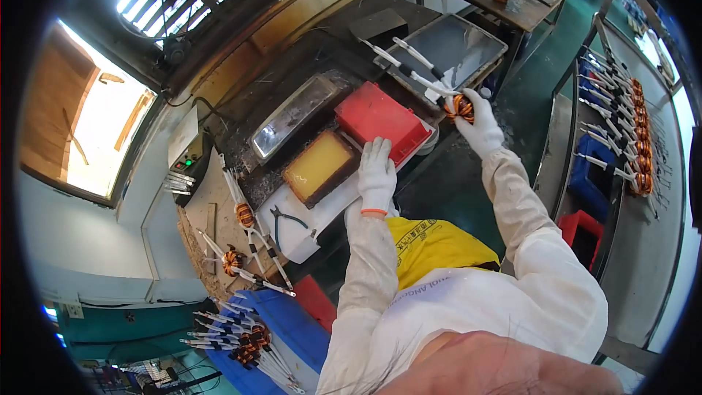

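My right hand (480, 126), in a white glove, is closed on a ring-shaped coil (461, 107) of copper wire. White-sleeved leads (409, 66) with black bands run from the coil up and left, over the edge of a shallow metal tray (457, 47). My left hand (376, 174), also gloved, has its fingers stretched out flat at the near corner of a red plastic box (379, 118). Beside that box sits a brown-edged block-shaped container (319, 166) with a yellow, shiny top. Behind it lies a long metal trough (296, 115) with a silvery surface.
On the left bench are two more coils (245, 215) with leads, and blue-handled pliers (285, 221). A blue bin (292, 322) below holds several coils. At right, a rack (621, 227) carries a row of coils. A table (512, 0) stands at the back.
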The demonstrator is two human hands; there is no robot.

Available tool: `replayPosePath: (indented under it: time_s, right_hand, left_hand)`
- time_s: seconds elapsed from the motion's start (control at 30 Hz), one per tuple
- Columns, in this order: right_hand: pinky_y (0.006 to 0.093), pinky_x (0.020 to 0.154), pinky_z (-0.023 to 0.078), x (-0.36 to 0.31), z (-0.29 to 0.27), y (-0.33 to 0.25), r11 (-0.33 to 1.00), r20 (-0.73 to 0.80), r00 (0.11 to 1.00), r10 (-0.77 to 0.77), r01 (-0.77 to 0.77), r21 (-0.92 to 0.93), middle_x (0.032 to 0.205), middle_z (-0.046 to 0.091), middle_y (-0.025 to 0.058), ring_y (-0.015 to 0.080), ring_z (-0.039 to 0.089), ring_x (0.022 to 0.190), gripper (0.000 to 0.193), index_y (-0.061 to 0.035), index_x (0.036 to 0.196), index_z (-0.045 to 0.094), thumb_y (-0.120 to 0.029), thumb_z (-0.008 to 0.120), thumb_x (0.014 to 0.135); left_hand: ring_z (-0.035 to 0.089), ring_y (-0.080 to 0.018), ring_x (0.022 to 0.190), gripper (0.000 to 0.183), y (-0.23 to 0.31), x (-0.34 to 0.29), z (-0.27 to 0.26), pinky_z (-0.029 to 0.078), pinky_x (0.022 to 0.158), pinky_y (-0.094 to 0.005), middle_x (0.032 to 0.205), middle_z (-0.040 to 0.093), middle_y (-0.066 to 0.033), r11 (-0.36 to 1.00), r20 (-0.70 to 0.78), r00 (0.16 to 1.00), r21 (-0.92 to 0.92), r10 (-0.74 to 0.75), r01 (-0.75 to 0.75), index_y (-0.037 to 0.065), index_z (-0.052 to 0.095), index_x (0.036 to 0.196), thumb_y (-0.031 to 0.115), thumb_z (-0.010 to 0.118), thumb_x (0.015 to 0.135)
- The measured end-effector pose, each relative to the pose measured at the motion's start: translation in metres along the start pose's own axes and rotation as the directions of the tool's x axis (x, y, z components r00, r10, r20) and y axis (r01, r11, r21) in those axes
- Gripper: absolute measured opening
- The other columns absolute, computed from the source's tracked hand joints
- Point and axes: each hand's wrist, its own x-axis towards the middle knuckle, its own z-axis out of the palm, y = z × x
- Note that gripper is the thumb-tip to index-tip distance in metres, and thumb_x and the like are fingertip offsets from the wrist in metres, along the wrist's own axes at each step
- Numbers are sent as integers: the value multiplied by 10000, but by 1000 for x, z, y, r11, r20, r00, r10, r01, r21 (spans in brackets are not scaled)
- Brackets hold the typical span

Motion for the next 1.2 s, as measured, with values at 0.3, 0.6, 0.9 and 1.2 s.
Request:
replayPosePath:
  time_s: [0.3,0.6,0.9,1.2]
  right_hand:
    - [464,871,507,-3,-66,50,898,168,964,207,-118,-424,1159,549,173,410,601,1053,543,-203,1331,514,-143,694,822]
    - [466,882,510,8,-84,46,870,215,945,246,-117,-480,1173,549,158,401,606,1066,531,-211,1329,509,-177,689,831]
    - [460,809,523,-15,-141,10,819,103,990,93,-18,-573,1104,578,131,375,626,992,522,-188,1278,523,-117,692,790]
    - [432,817,524,-64,-248,-8,681,-48,997,-56,3,-732,1051,636,141,346,641,981,411,-104,1155,585,-89,713,764]
  left_hand:
    - [446,-330,1361,470,-4,2,4,382,1128,-432,1462,521,-102,999,39,999,54,-5,3,133,570,1366,157,581,897]
    - [457,-338,1348,464,-4,0,3,383,1127,-432,1457,526,-100,999,22,1000,47,1,-2,135,571,1364,158,582,901]
    - [511,-381,1299,463,-15,3,8,350,1165,-446,1357,600,-161,974,-107,968,30,225,-223,82,635,1290,89,640,827]
    - [484,-425,1315,424,-15,6,4,392,1123,-451,1394,568,-194,992,6,993,-36,122,-122,49,624,1307,85,579,887]
